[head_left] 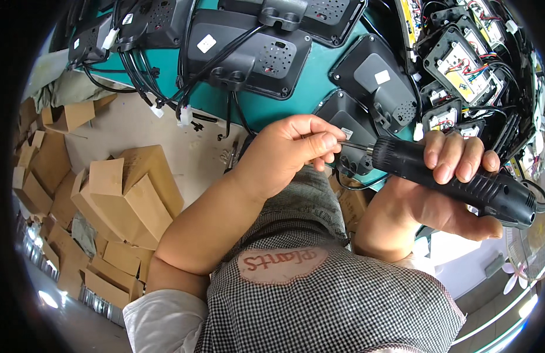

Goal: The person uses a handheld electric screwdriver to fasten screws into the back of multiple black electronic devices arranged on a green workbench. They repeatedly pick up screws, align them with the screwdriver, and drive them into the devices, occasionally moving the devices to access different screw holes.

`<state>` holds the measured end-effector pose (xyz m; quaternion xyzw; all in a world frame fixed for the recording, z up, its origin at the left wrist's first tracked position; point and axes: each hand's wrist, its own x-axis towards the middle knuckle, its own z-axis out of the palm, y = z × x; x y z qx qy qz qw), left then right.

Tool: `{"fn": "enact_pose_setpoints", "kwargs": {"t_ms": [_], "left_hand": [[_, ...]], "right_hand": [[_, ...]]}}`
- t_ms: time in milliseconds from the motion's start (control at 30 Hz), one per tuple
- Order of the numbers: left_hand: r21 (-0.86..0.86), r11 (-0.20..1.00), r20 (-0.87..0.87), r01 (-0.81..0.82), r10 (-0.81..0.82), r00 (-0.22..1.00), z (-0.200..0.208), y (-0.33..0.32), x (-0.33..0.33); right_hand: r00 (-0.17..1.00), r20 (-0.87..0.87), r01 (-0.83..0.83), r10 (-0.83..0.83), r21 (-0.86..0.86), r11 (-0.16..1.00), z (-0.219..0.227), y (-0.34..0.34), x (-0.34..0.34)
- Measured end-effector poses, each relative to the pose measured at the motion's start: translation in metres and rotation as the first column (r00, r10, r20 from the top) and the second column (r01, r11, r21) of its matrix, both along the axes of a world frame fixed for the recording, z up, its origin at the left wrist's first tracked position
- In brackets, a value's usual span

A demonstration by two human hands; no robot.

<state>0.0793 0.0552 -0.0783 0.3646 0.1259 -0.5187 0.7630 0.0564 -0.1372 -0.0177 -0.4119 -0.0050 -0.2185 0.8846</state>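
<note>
My right hand is wrapped round the black body of an electric screwdriver, held sideways above the near edge of the bench. Its thin metal bit points left. At the tip of that bit, the thumb and fingers of my left hand are pinched together; whether a screw sits between them is hidden. Just beyond the hands lie black plastic housings with speaker holes, a white label and a cable bracket. One of them is partly covered by my left hand and the tool.
More black housings with dangling cables and white connectors cover the green bench mat. At the right, opened units with circuit boards and coloured wires are piled up. Cardboard boxes stand on the floor at the left.
</note>
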Motion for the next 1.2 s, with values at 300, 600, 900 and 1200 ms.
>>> {"fn": "enact_pose_setpoints", "kwargs": {"t_ms": [300, 600, 900, 1200], "left_hand": [[-0.053, 0.997, -0.165, -0.051, 0.042, 0.985, 0.005, -0.001, 0.002], [0.036, 0.999, -0.009, 0.038, -0.038, 0.999, 0.007, -0.005, 0.005], [0.161, 0.985, 0.166, 0.067, -0.093, 0.982, 0.026, -0.012, 0.001], [0.219, 0.976, 0.725, -0.019, -0.150, 0.672, 0.029, -0.013, -0.001]], "right_hand": [[1.000, 0.004, -0.015, 0.015, 0.003, 1.000, 0.012, -0.005, 0.001], [0.999, -0.006, 0.040, -0.040, -0.004, 0.999, 0.019, -0.004, 0.001], [0.971, 0.044, 0.237, -0.237, 0.004, 0.972, 0.013, 0.004, -0.001], [0.984, 0.035, 0.169, -0.172, 0.077, 0.983, 0.019, 0.001, -0.004]]}}
